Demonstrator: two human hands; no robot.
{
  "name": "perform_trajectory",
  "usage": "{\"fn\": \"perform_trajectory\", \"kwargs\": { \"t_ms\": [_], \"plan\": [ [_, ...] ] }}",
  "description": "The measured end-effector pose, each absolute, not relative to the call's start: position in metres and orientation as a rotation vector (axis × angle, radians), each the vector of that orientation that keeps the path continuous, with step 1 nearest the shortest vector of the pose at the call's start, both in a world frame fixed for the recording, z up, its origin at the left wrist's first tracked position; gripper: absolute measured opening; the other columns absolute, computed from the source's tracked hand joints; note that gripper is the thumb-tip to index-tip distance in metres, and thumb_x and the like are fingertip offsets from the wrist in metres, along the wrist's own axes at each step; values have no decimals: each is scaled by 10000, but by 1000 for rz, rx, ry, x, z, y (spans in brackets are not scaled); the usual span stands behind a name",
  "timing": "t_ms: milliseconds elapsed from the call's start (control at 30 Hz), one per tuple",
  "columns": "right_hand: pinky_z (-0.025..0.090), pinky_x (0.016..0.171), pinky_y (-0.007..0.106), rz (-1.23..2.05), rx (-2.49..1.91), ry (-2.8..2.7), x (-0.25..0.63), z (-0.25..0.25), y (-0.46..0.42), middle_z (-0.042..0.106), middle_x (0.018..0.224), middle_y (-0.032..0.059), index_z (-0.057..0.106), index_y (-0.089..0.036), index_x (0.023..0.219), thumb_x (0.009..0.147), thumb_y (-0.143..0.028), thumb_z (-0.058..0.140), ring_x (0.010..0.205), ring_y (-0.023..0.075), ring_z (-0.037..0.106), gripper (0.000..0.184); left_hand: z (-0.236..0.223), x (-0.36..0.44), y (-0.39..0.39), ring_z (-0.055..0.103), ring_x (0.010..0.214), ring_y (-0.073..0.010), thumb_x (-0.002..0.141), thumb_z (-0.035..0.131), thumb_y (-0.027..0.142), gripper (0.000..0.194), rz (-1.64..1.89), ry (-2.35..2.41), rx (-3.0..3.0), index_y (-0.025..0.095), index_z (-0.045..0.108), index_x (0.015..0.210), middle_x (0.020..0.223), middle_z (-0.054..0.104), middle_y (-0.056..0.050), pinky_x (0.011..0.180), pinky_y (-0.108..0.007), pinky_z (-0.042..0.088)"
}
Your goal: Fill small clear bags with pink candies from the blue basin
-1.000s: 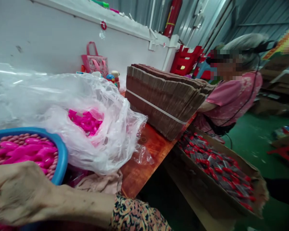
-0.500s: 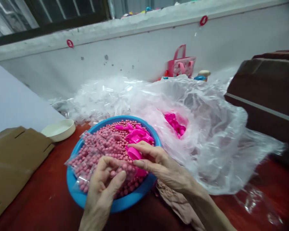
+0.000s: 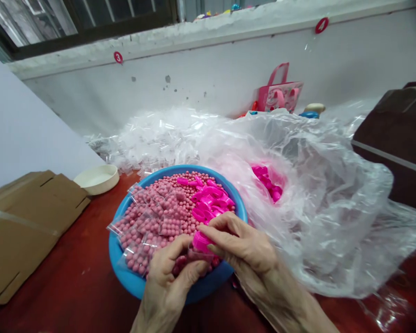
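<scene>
My left hand (image 3: 173,273) pinches a small clear bag of pink beads (image 3: 183,262) over the near side of a blue basin (image 3: 125,282). Between the fingers and thumb of my right hand (image 3: 246,245) is a bright pink plastic piece (image 3: 201,241), right at the bag's upper edge; whether part of it is inside I cannot tell. Loose pink beads (image 3: 185,203) fill the basin. Several filled bead bags (image 3: 152,212) lie on them at the left, and a heap of bright pink plastic pieces (image 3: 211,199) at the right.
Behind the basin spreads a pile of clear bags (image 3: 152,138). A large translucent sack (image 3: 326,222) on the right holds more pink pieces (image 3: 268,182). A white dish (image 3: 97,179) and flattened cardboard (image 3: 27,231) are at left, a brown carton (image 3: 395,134) at right.
My right hand has brought the pink piece down against the bag in my left hand. The whole view has shifted, so the basin and surroundings appear farther right.
</scene>
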State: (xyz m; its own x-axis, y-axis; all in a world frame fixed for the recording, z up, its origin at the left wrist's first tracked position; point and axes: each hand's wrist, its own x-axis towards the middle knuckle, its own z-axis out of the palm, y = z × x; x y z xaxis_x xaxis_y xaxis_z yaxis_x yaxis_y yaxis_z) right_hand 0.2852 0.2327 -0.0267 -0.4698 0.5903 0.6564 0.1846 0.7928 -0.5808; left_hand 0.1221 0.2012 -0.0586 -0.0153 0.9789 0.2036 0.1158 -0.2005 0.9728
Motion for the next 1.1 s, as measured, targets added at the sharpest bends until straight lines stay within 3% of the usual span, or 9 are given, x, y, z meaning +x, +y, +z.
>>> {"fn": "perform_trajectory", "kwargs": {
  "t_ms": [200, 367, 600, 867, 1100],
  "plan": [
    [557, 646, 207, 342, -675, -2072, 278, -37, 229, 624, 857, 12, 617, -274, 1127, 915, -196, 457, 787, 131, 629, 277, -59, 125, 198, 554, 643, -114, 804, 616, 254, 92, 1332, 993, 1295, 203, 673, 854, 699, 624, 25, 586, -177, 439],
    [555, 614, 117, 295, -681, -1969, 281, -43, 225, 672, 864, -9, 646, -254, 1053, 865, -108, 545, 725, 84, 662, 258, -68, 119, 197, 565, 731, -141, 843, 574, 330, 189, 1248, 1010, 1402, 218, 679, 954, 772, 652, 2, 677, -207, 448],
    [572, 787, 174, 14, -656, -2128, 290, -56, 218, 693, 1048, 65, 535, -200, 1272, 907, -141, 472, 926, 140, 672, 375, -73, 115, 197, 569, 824, -163, 864, 541, 380, 281, 1158, 1089, 1431, 246, 653, 1085, 914, 671, -17, 735, -229, 438],
    [582, 770, 173, 200, -743, -2147, 285, -65, 221, 695, 989, 27, 541, -261, 1249, 922, -220, 471, 848, 134, 689, 337, -68, 116, 195, 546, 757, -149, 840, 581, 366, 234, 1198, 1083, 1346, 234, 682, 1004, 816, 639, -11, 683, -221, 430],
    [548, 586, 95, 398, -796, -2132, 284, -45, 225, 686, 826, -6, 643, -300, 1111, 885, -161, 521, 666, 91, 671, 292, -67, 118, 197, 466, 603, -93, 827, 598, 354, 192, 1185, 909, 1114, 186, 661, 894, 673, 540, 12, 547, -174, 383]
  ]
}}
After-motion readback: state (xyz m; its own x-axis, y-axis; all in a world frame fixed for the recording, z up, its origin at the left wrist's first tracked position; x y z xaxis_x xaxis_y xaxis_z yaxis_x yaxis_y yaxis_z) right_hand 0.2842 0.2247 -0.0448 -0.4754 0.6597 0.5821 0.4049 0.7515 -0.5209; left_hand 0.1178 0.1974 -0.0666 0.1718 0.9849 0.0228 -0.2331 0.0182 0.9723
